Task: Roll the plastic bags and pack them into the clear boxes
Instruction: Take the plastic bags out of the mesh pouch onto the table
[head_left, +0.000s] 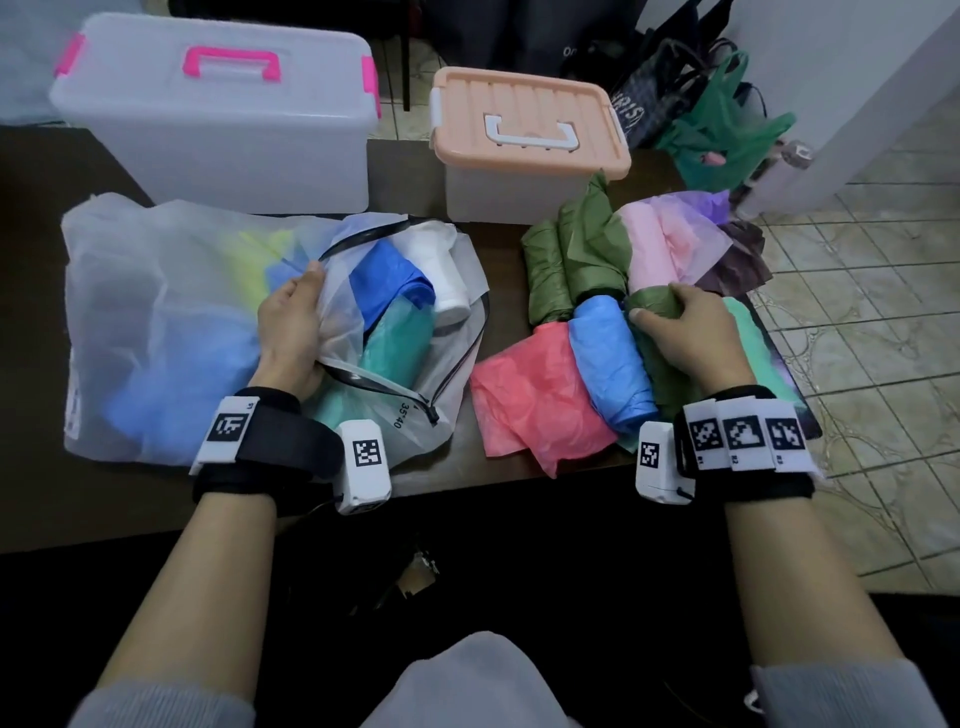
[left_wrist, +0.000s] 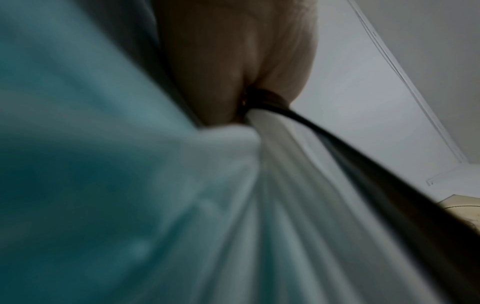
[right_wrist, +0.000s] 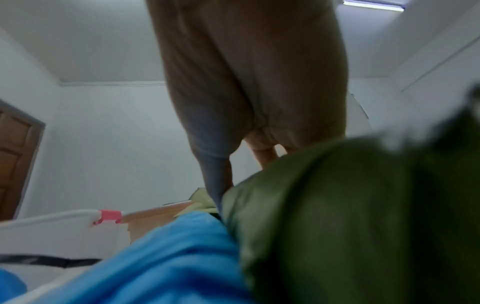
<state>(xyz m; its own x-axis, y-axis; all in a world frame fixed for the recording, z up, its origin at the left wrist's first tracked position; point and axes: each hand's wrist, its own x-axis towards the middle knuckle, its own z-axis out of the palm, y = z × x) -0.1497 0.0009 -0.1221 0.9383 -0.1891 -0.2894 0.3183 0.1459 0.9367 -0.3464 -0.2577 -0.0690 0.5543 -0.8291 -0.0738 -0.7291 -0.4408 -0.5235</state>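
On the left lies a translucent zip pouch holding rolled blue, white and teal bags. My left hand grips the pouch's open edge beside the black zipper; the left wrist view shows the hand pinching the zipper edge. On the right, my right hand is curled round an olive green rolled bag, which also fills the right wrist view. Next to it are a blue roll and a loose red bag. Two clear boxes stand behind with lids on: pink-handled and peach-lidded.
More olive rolls, pink and purple bags and a teal bag crowd the right end of the dark table. The table's right edge drops to tiled floor. Shopping bags sit on the floor behind.
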